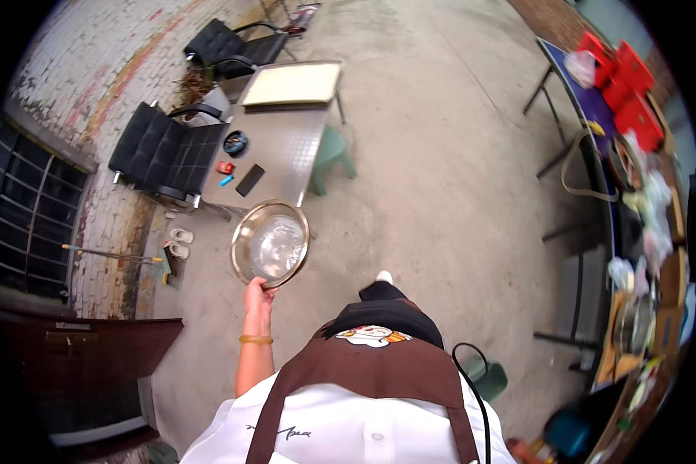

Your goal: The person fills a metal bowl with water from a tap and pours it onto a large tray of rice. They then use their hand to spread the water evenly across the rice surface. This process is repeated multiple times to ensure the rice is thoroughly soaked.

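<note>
My left hand grips the near rim of a round metal basin, fingers closed around the edge. The basin is held out ahead of me to the left, above the floor. Its shiny inside looks as if clear liquid lies in it, though the glare makes this hard to tell. Just beyond the basin is the near end of a grey table. My right hand is outside the picture.
On the table are a pale tray, a dark phone-like slab, a small red pack and a round dark dish. Black chairs line the left. A green stool stands by the table. A cluttered table runs along the right.
</note>
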Action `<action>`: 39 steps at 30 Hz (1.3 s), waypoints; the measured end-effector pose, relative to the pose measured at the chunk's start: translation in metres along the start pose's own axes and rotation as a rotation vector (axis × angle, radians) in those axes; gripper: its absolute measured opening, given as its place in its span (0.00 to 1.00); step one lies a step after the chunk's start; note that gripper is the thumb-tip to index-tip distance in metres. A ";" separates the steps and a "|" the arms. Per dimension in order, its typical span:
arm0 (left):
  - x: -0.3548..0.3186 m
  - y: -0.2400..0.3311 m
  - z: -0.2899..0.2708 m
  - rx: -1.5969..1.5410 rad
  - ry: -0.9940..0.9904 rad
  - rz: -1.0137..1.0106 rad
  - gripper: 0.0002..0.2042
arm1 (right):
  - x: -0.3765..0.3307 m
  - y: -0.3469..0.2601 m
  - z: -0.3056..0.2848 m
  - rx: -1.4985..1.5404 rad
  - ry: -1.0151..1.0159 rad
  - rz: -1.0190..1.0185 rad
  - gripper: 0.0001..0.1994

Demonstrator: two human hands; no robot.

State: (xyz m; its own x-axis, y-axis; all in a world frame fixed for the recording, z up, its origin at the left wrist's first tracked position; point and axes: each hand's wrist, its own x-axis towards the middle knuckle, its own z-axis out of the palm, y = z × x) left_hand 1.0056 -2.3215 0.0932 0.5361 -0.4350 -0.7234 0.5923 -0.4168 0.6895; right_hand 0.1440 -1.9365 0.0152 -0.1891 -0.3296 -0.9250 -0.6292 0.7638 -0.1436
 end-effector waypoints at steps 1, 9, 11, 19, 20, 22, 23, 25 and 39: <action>0.012 0.016 0.029 0.008 -0.006 -0.010 0.05 | 0.044 -0.057 0.006 0.128 0.036 0.025 0.17; 0.100 0.131 0.204 0.076 0.004 0.014 0.06 | 0.205 -0.593 -0.123 0.672 0.268 -0.231 0.06; 0.127 0.153 0.246 0.112 0.053 0.042 0.06 | 0.229 -0.662 -0.186 0.658 0.292 -0.301 0.06; 0.268 0.224 0.395 0.159 0.223 0.044 0.07 | 0.309 -0.801 -0.298 0.833 0.273 -0.274 0.08; 0.283 0.235 0.410 0.157 0.259 0.035 0.07 | 0.321 -0.807 -0.302 0.855 0.228 -0.241 0.08; 0.308 0.256 0.444 0.134 0.299 0.017 0.07 | 0.340 -0.819 -0.306 0.878 0.177 -0.120 0.08; 0.321 0.265 0.456 0.141 0.321 0.005 0.07 | 0.344 -0.831 -0.309 0.878 0.160 -0.065 0.08; 0.346 0.284 0.484 0.153 0.361 -0.016 0.08 | 0.361 -0.865 -0.332 0.853 0.137 -0.013 0.08; 0.430 0.381 0.626 0.039 0.674 -0.190 0.11 | 0.604 -1.194 -0.733 0.287 -0.010 -0.220 0.08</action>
State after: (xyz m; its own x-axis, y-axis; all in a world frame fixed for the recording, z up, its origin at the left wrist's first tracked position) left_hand 1.0855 -3.1671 0.0658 0.6889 0.2331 -0.6864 0.6976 -0.4707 0.5402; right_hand 0.2290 -3.4543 -0.1139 -0.0643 -0.4990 -0.8642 -0.4168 0.8003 -0.4310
